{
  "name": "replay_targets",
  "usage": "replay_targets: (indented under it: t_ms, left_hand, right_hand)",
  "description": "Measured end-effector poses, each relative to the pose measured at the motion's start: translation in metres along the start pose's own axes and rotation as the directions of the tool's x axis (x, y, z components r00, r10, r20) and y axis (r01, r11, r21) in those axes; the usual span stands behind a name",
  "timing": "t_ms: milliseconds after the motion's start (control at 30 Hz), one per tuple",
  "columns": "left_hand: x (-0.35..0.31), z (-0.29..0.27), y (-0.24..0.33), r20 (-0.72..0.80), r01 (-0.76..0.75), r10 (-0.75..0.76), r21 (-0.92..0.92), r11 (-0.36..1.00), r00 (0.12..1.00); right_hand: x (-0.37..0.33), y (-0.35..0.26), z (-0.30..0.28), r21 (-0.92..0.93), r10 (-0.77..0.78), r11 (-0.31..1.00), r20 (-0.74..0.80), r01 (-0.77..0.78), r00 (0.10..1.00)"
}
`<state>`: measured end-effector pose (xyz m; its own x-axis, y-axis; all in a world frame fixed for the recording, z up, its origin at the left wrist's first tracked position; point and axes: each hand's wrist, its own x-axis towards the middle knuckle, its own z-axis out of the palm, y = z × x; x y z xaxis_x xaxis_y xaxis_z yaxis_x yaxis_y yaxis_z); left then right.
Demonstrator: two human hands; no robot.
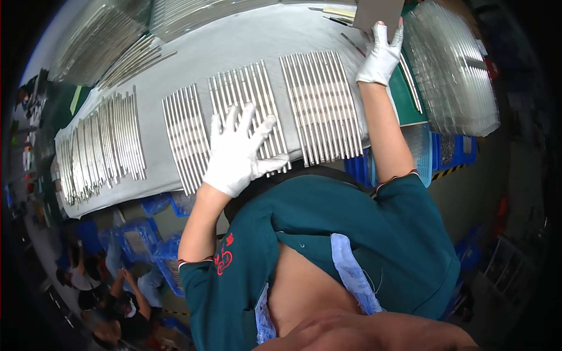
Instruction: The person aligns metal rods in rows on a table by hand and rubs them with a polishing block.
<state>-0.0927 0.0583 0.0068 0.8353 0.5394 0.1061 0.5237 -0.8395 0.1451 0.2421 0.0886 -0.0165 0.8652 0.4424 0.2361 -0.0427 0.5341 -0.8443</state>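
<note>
The left hand (237,153), in a white cloth glove, lay flat with its fingers spread wide on a row of slim, shiny silver metal rods (249,111), pressing on them and holding nothing. That row sat near the front edge of the long table (246,41) covered in pale grey sheet, its rods lying parallel and close together, each crossed by lighter bands near mid-length. Four such rows lay side by side along the front edge: a looser one toward the left end (102,149), a narrow one (186,137), the one under the left hand, and the widest (322,105) toward the right. The rods in each were too many and too fine to count exactly. The right hand (381,52), also white-gloved, reached to the far right part of the table and gripped the lower edge of a flat grey-brown board (377,14). A stack of clear ribbed plastic trays (453,76) stood just beyond the table's right end.
</note>
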Motion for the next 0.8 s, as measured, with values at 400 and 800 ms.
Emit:
replay_targets:
  t_ms: [400,800]
  left_hand:
    - [0.105,0.035,0.069,-0.151,-0.427,0.403,-0.190,0.884,0.903]
    - [0.070,0.029,0.048,-0.009,-0.273,0.274,-0.118,0.955,0.962]
  right_hand:
    - [0.000,-0.005,0.002,0.006,-0.027,1.000,-0.028,0.027,0.999]
    - [-0.003,-0.011,0.006,-0.088,-0.081,0.993,0.001,0.081,0.997]
